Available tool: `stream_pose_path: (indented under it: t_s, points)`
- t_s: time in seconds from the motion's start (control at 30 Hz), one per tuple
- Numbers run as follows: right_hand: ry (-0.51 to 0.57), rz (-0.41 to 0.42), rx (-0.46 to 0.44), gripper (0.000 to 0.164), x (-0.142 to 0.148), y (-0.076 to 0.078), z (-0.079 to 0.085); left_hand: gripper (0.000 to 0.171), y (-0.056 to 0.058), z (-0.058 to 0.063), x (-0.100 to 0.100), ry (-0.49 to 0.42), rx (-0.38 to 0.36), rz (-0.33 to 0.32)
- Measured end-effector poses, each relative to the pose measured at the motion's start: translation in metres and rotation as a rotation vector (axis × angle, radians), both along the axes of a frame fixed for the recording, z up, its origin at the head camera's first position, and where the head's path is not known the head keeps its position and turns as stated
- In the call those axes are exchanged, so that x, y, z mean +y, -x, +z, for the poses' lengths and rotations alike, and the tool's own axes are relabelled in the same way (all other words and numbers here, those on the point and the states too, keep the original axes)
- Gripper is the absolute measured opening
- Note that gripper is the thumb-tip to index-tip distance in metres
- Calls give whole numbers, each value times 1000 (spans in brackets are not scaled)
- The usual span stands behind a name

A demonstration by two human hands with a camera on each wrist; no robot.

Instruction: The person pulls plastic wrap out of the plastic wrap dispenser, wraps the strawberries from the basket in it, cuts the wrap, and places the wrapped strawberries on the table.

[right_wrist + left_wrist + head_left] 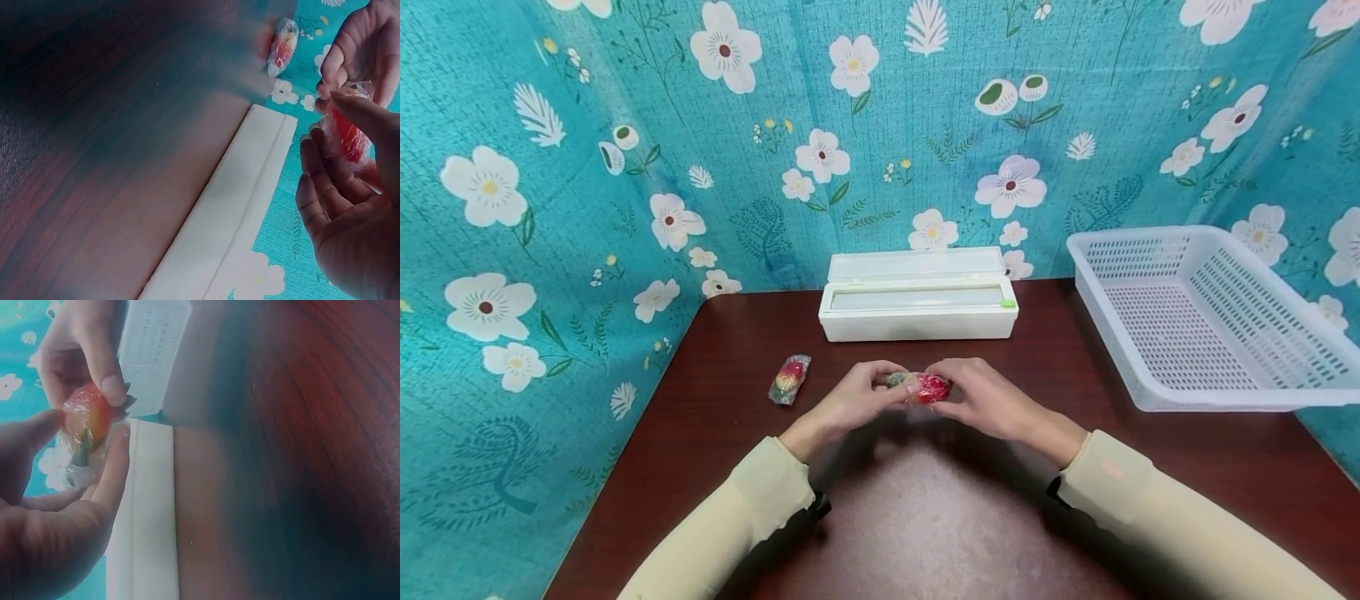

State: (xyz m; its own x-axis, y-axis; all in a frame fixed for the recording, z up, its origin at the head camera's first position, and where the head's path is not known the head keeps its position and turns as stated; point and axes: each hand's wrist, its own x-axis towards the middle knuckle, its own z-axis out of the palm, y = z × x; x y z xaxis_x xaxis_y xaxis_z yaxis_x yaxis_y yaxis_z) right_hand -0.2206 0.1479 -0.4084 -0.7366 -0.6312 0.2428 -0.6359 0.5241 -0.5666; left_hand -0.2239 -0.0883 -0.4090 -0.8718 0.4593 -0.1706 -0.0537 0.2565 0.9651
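Between both hands is a red, yellow and green fruit-like piece (933,388) wrapped in clear plastic film. My left hand (859,397) pinches its greenish end, thumb in front and fingers behind. At the red end, my right hand (988,400) grips it with curled fingers and thumb. In the left wrist view the wrapped piece (87,422) shows crinkled, shiny film and dark pointed tips by the right thumb. The right wrist view shows its red side (350,137) under the thumb. A second film-wrapped piece (789,379), red, yellow and green, lies on the table left of the hands.
Behind the hands stands a long white cling film dispenser (917,325), its translucent lid raised and a green slider at its right end. A white perforated plastic basket (1120,350) sits at the right of the dark red wooden table (715,467). Blue flowered cloth (880,167) hangs behind.
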Motion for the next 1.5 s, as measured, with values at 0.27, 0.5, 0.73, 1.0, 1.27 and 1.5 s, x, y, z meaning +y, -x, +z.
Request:
stream_pose_path:
  t_s: [0.27, 0.5, 0.73, 1.0, 1.27, 1.5]
  points:
    - [-13, 32, -25, 36, 2, 3, 1, 30, -2, 1, -2, 19, 59, -24]
    - [0, 60, -36, 33, 1, 4, 3, 23, -2, -1, -1, -31, 53, -50]
    - [-6, 46, -29, 32, 1, 5, 3, 25, -2, -2, -1, -25, 39, -29]
    - [-2, 31, -68, 27, 1, 5, -1, 32, -5, -5, 1, -16, 79, -41]
    - [5, 24, -78, 31, 1, 3, -2, 25, -4, -4, 0, -40, 62, -65]
    - [16, -23, -96, 31, 0, -1, -1, 25, -5, 0, 0, -25, 72, -70]
